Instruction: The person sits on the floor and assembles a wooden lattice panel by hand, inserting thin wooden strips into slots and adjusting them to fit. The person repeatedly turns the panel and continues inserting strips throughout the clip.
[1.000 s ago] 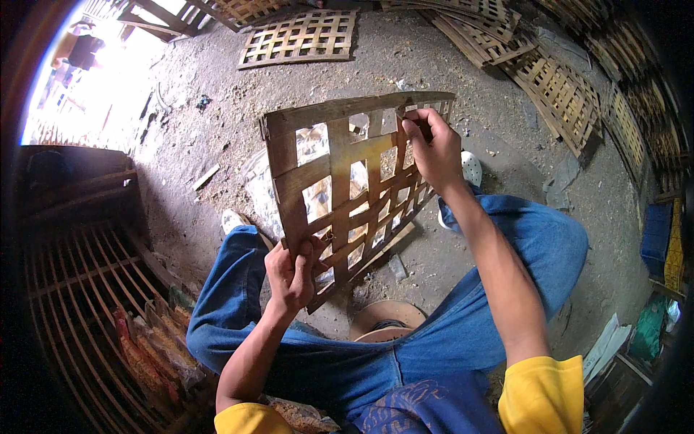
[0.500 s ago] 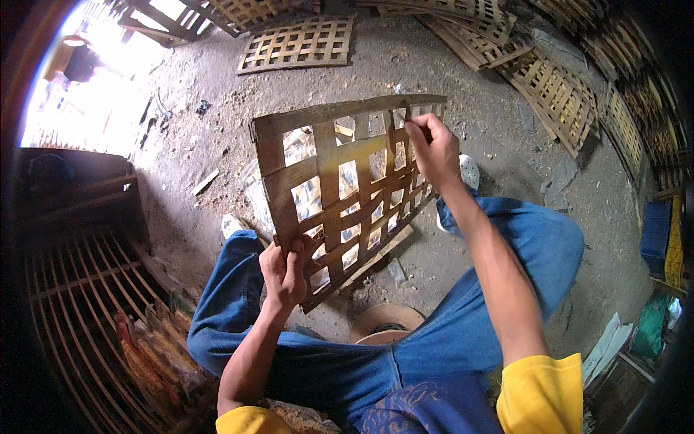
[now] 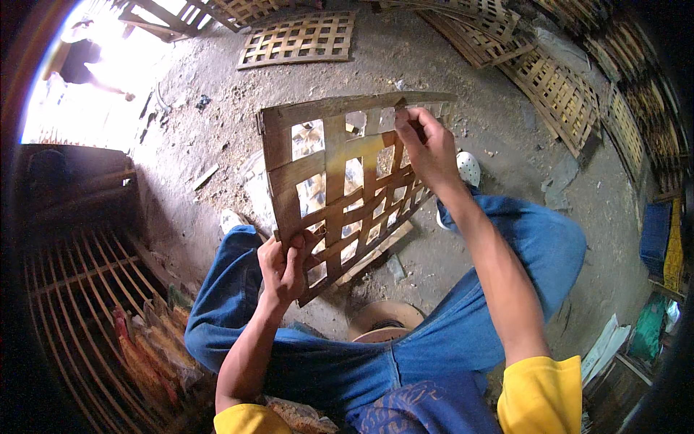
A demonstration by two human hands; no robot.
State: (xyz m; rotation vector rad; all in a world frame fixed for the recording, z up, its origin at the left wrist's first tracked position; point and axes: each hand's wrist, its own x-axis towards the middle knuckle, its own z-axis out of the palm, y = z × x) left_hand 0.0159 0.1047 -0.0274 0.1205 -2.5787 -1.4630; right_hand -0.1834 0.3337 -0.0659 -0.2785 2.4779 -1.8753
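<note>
A woven wooden lattice panel (image 3: 334, 152) is held tilted in front of me, above the floor between my legs. My left hand (image 3: 284, 269) is closed around its lower left edge, thumb on the near face. Close under the top rail, at the panel's upper right, my right hand (image 3: 428, 145) is closed in a pinch on a slat. Whether its fingertips also hold some small piece is too fine to tell. A yellowish slat crosses the upper part of the panel. Through the openings shows a shiny, crumpled heap (image 3: 254, 181) on the floor behind it.
Another lattice panel (image 3: 296, 40) lies on the floor ahead. Stacked panels (image 3: 549, 90) lean at the right. On the left stands a slatted wooden rack (image 3: 79, 289). A round ring-shaped object (image 3: 405, 312) sits between my thighs. Another person (image 3: 81, 61) is at the bright far left.
The panel has turned slightly and its left side has shifted a little right. My right hand has moved slightly left along the top. The person at far left has moved an arm out.
</note>
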